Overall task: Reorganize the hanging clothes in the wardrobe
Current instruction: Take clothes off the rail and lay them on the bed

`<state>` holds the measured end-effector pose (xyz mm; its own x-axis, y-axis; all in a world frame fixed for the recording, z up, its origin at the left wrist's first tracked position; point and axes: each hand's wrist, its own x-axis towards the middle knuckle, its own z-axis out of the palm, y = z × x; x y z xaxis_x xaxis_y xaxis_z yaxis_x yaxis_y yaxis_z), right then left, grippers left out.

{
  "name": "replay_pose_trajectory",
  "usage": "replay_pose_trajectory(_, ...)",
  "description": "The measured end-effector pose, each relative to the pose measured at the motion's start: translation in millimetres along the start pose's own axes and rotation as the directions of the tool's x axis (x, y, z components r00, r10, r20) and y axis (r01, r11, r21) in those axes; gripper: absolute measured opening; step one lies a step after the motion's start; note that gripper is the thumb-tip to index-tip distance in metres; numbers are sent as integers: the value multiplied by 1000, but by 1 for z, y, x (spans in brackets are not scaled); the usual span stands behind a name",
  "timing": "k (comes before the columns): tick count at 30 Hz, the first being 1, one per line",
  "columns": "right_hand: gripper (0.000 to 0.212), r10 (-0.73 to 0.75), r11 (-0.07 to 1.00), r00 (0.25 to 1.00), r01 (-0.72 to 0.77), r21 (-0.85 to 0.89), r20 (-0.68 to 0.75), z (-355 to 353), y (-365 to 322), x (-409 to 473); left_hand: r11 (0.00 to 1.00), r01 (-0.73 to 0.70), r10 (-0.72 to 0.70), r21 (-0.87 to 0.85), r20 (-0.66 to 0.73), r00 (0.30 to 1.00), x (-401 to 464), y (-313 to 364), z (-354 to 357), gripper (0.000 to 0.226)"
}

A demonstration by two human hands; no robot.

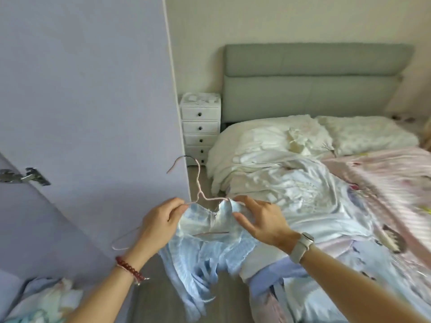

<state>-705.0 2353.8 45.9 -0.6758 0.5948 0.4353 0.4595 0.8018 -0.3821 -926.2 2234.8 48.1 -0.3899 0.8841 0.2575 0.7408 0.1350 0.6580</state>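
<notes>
A light blue pleated garment hangs half on a thin pink wire hanger, whose hook points up and to the left. My left hand pinches the garment's left shoulder together with the hanger's left arm. My right hand, with a pale watch on its wrist, touches the garment's right shoulder at the hanger's right arm, fingers spread and slightly bent. The hanger's left end sticks out bare beyond my left wrist. The lilac wardrobe door stands open on the left.
A bed with a grey headboard fills the right side, piled with white and pale blue clothes. A white chest of small drawers stands between door and bed. More clothes lie at the bottom left.
</notes>
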Motion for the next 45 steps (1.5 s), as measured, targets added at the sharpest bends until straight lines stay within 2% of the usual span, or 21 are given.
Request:
replay_pose_trajectory(4,28,164,982,986,-167,-88,-42,-38,64,-34,988,-155,154,7,88,984,52,58,71,10)
replay_pose_trajectory(6,31,260,961,965,-263,-85,-41,-51,89,-57,973,-226,230,-49,125,965,71,82,104,9)
replay_pose_trajectory(10,37,458,888,889,-458,-45,-4,-61,117,-95,927,-345,368,-146,179,912,97,117,159,11)
replay_pose_trajectory(14,35,606,795,794,-607,-6,-47,-58,127,-110,864,-479,502,-154,187,845,117,138,196,20)
replay_pose_trajectory(17,44,704,708,703,-706,17,-98,-54,131,-98,867,-485,498,-113,179,848,137,144,215,15)
replay_pose_trajectory(22,58,807,575,556,-817,52,-198,-43,143,-34,934,-347,358,-89,221,907,188,135,221,16)
replay_pose_trajectory(24,59,803,580,553,-810,82,-222,-34,149,3,952,-289,303,-95,185,935,215,122,211,17)
replay_pose_trajectory(26,57,773,628,595,-766,137,-220,-23,154,44,970,-221,233,-100,124,965,241,104,195,18)
replay_pose_trajectory(30,48,694,717,691,-642,271,-199,-6,159,128,990,-107,94,-96,-135,986,286,78,161,19)
replay_pose_trajectory(33,33,612,774,767,-529,348,-194,-3,159,186,988,-92,47,-121,-334,941,320,69,140,23)
replay_pose_trajectory(35,30,557,801,806,-458,386,-200,-2,161,224,985,-64,-14,-159,-443,896,345,67,129,33)
replay_pose_trajectory(38,33,511,809,828,-371,456,-233,1,167,281,915,57,-292,-399,-559,776,385,76,116,51)
replay_pose_trajectory(40,37,497,796,828,-314,517,-261,1,176,315,856,45,-389,-514,-585,711,408,88,116,52)
replay_pose_trajectory(41,39,489,786,826,-279,552,-279,1,184,334,858,26,-381,-514,-601,702,421,93,118,51)
replay_pose_trajectory(45,43,553,702,760,-205,682,-342,-7,232,383,881,26,-331,-472,-577,747,469,102,139,48)
